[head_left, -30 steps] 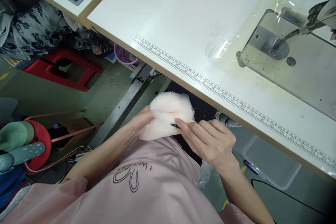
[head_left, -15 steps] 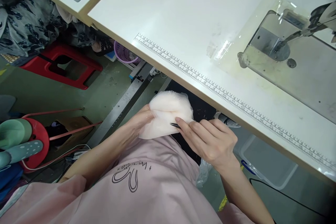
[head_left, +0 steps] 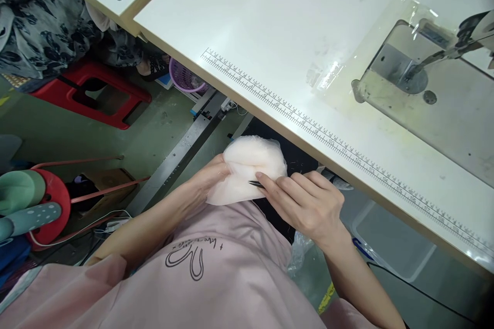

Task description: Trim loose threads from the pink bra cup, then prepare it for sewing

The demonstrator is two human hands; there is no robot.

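Note:
A pale cream piece of soft, thin fabric (head_left: 257, 157), folded and rounded at the top, is held over my lap just below the table edge. My left hand (head_left: 216, 172) grips its left side, with the fingertips hidden behind or within the cloth. In my right hand (head_left: 309, 203) is a small dark two-pointed tool (head_left: 254, 183), like snips or tweezers; most of it is hidden by the fingers. Its tips lie against the front of the fabric, pointing left. My right thumb and forefinger are close to the cloth.
The white table (head_left: 247, 25) has a printed ruler (head_left: 309, 121) along its edge and a sewing machine (head_left: 409, 74) at right. Left below are a red stool (head_left: 96, 95), a purple basket (head_left: 185, 77) and a metal bar (head_left: 181, 149). Another person's patterned clothing (head_left: 42, 31) shows at upper left.
The view has shifted slightly. Both hands keep their hold on the fabric and the dark tool, and the tool's tips have moved slightly left across the cloth.

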